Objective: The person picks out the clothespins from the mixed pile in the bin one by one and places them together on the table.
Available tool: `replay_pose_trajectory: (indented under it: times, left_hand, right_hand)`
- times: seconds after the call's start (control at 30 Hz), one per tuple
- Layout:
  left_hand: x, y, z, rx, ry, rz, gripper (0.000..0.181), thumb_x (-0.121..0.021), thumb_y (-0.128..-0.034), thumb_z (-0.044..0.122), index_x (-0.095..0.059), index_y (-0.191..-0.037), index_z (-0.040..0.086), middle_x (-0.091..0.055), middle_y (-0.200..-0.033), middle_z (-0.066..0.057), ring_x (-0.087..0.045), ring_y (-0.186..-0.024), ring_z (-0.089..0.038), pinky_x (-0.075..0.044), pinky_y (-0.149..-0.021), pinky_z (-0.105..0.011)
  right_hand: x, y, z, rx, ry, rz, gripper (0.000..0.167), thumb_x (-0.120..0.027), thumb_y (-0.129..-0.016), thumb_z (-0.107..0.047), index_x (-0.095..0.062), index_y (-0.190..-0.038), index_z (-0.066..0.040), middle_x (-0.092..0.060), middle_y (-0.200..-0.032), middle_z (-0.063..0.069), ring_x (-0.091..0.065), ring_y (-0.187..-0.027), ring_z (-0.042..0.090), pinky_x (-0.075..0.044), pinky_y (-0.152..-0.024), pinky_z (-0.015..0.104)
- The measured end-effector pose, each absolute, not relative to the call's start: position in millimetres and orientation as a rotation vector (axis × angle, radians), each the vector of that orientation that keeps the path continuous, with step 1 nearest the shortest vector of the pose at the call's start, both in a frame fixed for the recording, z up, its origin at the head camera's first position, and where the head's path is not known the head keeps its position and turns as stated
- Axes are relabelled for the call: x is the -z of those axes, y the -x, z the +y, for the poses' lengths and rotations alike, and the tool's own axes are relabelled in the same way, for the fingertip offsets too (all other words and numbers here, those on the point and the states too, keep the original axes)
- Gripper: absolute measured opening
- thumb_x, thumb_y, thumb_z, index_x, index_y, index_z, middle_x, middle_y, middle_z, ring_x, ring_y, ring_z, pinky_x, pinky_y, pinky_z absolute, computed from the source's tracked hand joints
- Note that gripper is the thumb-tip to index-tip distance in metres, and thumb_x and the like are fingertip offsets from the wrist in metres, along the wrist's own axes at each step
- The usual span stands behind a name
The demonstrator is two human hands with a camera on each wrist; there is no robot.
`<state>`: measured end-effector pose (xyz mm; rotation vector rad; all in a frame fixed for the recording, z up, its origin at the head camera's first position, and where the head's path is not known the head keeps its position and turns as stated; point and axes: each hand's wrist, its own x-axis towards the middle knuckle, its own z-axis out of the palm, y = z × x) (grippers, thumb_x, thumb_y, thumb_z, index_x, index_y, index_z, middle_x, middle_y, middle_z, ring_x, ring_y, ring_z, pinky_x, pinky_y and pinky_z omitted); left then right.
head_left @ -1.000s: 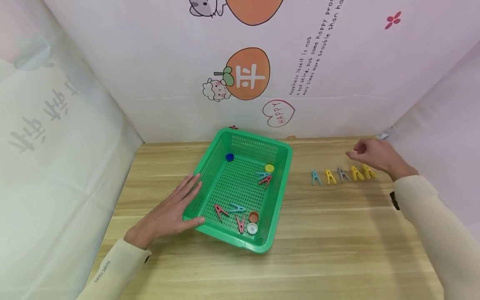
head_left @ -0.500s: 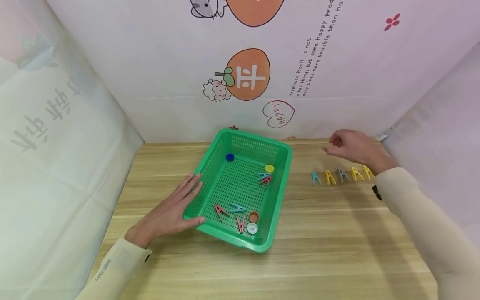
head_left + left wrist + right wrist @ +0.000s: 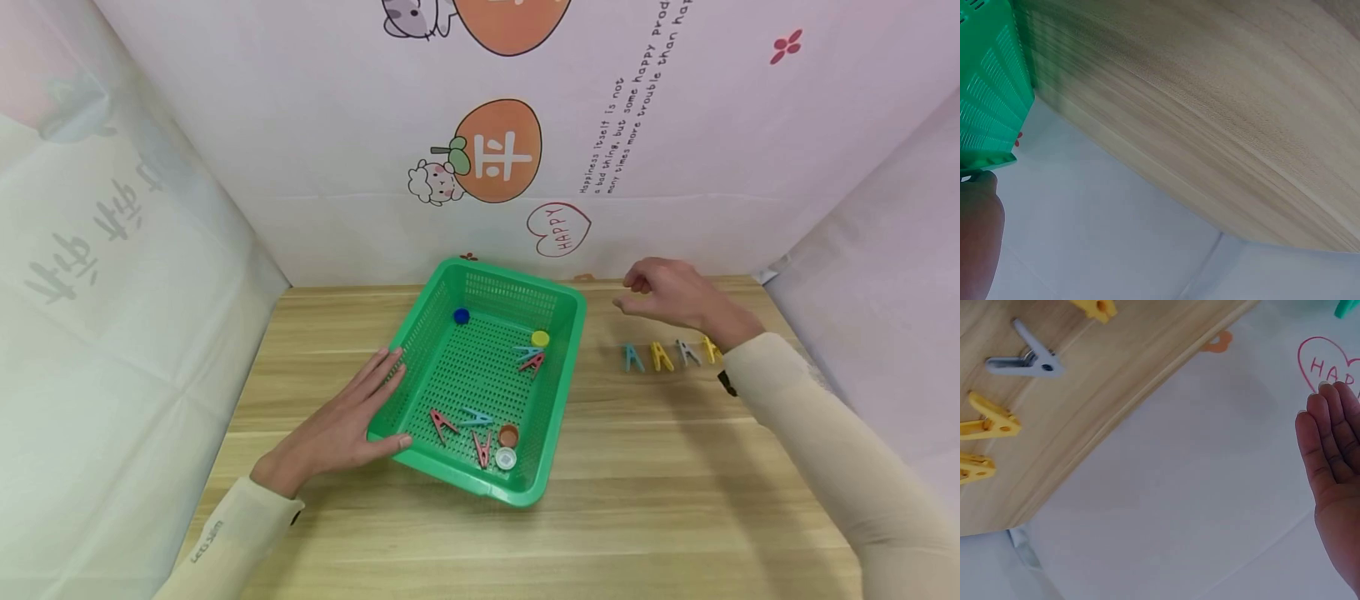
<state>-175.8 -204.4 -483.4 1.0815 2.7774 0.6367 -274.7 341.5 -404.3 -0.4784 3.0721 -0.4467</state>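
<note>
My left hand (image 3: 337, 425) rests with spread, fairly straight fingers on the left side and near-left corner of a green plastic basket (image 3: 487, 489). Above the table, right of the basket, my right hand (image 3: 671, 292) hovers with relaxed fingers, holding nothing. Below it lies a row of clothespins: a teal clothespin (image 3: 633, 357), a yellow clothespin (image 3: 661, 356), a grey clothespin (image 3: 1047, 365) and more yellow ones, partly hidden by the right arm in the head view. Inside the basket are red clothespins (image 3: 441, 423) and light blue clothespins (image 3: 476, 417).
Several bottle caps lie in the basket too: a dark blue cap (image 3: 462, 317), a yellow cap (image 3: 539, 338), a brown cap (image 3: 508, 435) and a white cap (image 3: 506, 458). Printed white cloth (image 3: 337, 167) walls the wooden table (image 3: 637, 517) at the back and both sides.
My right hand has moved left, from over the right end of the clothespin row towards the basket. The left hand, basket and clothespins have stayed in place.
</note>
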Motion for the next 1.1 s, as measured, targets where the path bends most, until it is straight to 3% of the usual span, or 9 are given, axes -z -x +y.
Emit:
replay_pose_trajectory:
  times: [0.6, 0.83, 1.1]
  left_hand:
    - [484, 176, -204, -0.644, -1.086, 2.779, 0.105, -0.070, -0.0995, 0.061, -0.022, -0.174, 0.005, -0.005, -0.186, -0.007, -0.004, -0.172, -0.036, -0.034, -0.130, -0.062]
    - [484, 175, -205, -0.642, -1.082, 2.776, 0.105, -0.070, -0.0996, 0.060, -0.021, -0.174, 0.005, -0.004, -0.186, -0.007, -0.005, -0.172, -0.037, -0.033, -0.131, -0.062]
    - [485, 176, -204, -0.635, -1.075, 2.771, 0.105, -0.068, -0.1003, 0.062, -0.020, -0.174, 0.005, -0.003, -0.186, -0.006, -0.006, -0.171, -0.039, -0.032, -0.131, -0.063]
  right_hand:
    - [408, 273, 297, 0.453, 0.699, 3.085, 0.034, -0.079, -0.096, -0.032, -0.076, -0.112, -0.002, -0.077, -0.108, 0.012, -0.071, -0.100, 0.027, -0.063, -0.093, 0.050]
    - [407, 270, 283, 0.466, 0.735, 3.062, 0.037, -0.081, -0.096, -0.032, -0.076, -0.115, -0.001, -0.077, -0.109, 0.012, -0.072, -0.102, 0.027, -0.064, -0.095, 0.050]
    - [408, 268, 272, 0.439, 0.889, 3.063, 0.035, -0.080, -0.097, -0.028, -0.075, -0.114, 0.002, -0.077, -0.107, 0.015, -0.071, -0.096, 0.027, -0.065, -0.089, 0.049]
